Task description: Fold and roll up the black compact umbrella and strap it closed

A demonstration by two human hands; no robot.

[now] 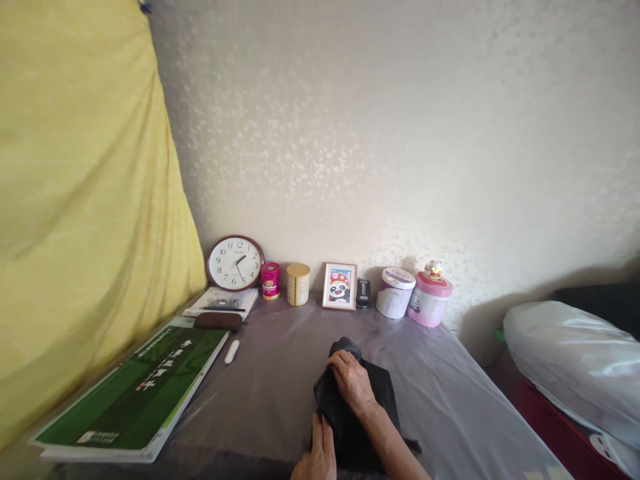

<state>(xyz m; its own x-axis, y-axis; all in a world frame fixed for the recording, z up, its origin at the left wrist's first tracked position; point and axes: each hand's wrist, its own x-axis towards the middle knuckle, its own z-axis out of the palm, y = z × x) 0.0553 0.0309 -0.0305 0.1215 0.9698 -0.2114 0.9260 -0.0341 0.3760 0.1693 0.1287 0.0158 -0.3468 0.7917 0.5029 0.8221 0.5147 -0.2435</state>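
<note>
A black cloth item [383, 387], folded and creased, lies near the front of the table; its exact kind is hard to make out. My right hand [353, 383] lies across its upper part, with curled fingers closed on a bunched fold. At the lower left edge of the cloth is my left hand [320, 453], its fingers close together and gripping the edge; the thumb is not clearly seen. A narrow dark strip sticks out at the cloth's lower right.
The table [280, 373] has a grey cover. Leftward lie a green book [135, 393], a brown case [218, 321] and a white oblong object [232, 351]. Along the wall stand a clock [236, 263], a picture frame [340, 286] and several tins and tubs. A plastic-covered pile [570, 353] is right.
</note>
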